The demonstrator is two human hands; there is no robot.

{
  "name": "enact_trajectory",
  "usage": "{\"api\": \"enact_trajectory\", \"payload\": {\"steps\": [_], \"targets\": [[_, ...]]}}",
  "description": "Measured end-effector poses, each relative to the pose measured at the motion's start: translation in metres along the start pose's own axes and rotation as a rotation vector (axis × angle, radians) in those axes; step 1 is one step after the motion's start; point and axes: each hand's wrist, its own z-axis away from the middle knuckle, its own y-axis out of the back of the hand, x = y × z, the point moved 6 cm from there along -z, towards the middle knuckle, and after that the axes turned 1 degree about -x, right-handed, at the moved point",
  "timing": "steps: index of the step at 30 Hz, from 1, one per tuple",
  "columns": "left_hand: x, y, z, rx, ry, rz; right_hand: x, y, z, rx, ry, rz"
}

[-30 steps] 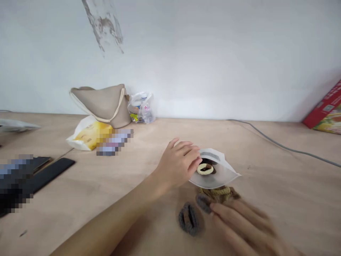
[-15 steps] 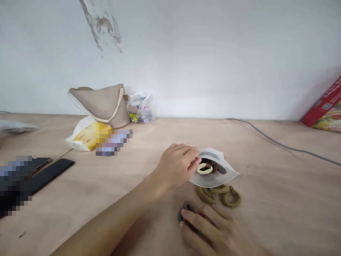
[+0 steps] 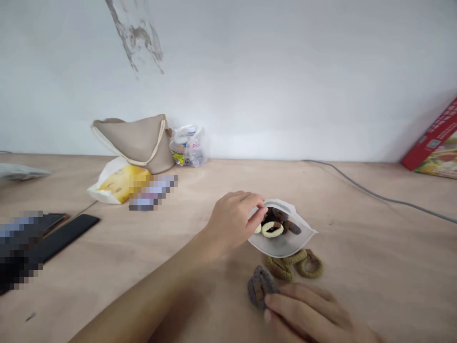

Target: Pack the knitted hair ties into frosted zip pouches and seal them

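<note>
Across the plywood tabletop (image 3: 357, 295), a beige handbag (image 3: 135, 143) sits upper left, a red box (image 3: 433, 138) upper right. Centre frame, the left hand (image 3: 232, 221) pinches the lip of a white zip pouch (image 3: 282, 247), several hair ties (image 3: 273, 229) already inside! Below it, olive hair ties (image 3: 310, 269) lie outside, and the right hand (image 3: 303, 314) is against a grey hair tie (image 3: 260, 288), grip unclear.

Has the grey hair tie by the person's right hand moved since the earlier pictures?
Yes. The grey hair tie has shifted slightly rightward, judged against the beige handbag by the wall, and now sits against the right hand.
</note>
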Motion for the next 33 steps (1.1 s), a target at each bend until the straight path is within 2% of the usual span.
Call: {"api": "enact_trajectory", "payload": {"steps": [3, 6, 9, 13, 17, 21, 26, 29, 31, 33], "targets": [[-0.001, 0.000, -0.001, -0.010, 0.030, 0.015, 0.020, 0.006, 0.002, 0.057, -0.056, 0.110], [-0.001, 0.000, -0.001, -0.019, 0.055, 0.032, 0.030, -0.008, 0.003, 0.051, -0.132, 0.142], [-0.001, -0.001, 0.000, -0.025, 0.058, 0.047, 0.014, -0.026, 0.000, 0.073, -0.090, 0.035], [-0.002, 0.000, 0.000, -0.021, 0.051, 0.051, -0.012, -0.041, -0.005, 0.087, -0.047, 0.037], [-0.005, 0.001, -0.001, -0.027, 0.067, 0.062, -0.017, -0.030, -0.005, 0.127, -0.029, 0.045], [-0.006, 0.003, -0.001, -0.019, 0.104, 0.111, 0.005, -0.013, -0.006, 0.170, -0.051, 0.093], [-0.004, 0.004, -0.001, -0.013, 0.117, 0.141, 0.038, -0.028, -0.008, -0.007, -0.140, 0.198], [-0.006, 0.005, -0.001, -0.014, 0.133, 0.150, 0.035, -0.026, 0.003, -0.051, -0.070, 0.072], [-0.007, 0.005, -0.002, -0.017, 0.144, 0.151, 0.032, -0.016, 0.017, -0.028, -0.022, -0.019], [-0.008, 0.005, -0.002, -0.026, 0.148, 0.149, 0.034, -0.005, 0.036, -0.011, -0.035, -0.063]]}}
